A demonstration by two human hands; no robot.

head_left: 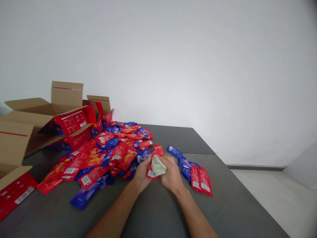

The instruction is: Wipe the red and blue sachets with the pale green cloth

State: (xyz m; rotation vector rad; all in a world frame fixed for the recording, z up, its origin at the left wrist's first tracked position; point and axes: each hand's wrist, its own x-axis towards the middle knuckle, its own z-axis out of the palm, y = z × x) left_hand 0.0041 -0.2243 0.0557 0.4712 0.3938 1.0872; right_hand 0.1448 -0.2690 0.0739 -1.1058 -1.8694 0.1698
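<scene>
My left hand [142,175] grips a red pouch [151,172] by its left side, over the middle of the dark table. A pale, crumpled cloth [158,166] is bunched in my right hand [171,173] and pressed against the face of that pouch. The cloth and fingers cover much of the pouch. Left of my hands lies a large heap of red and blue pouches [119,153]. To the right, two red pouches [201,180] lie side by side, next to several blue pouches [175,152].
Open cardboard boxes [74,123] with red and blue sides stand at the left, their flaps spread. Another open box [17,195] is at the near left. The table [158,211] ends at a slanting right edge, and a white wall [178,66] rises behind.
</scene>
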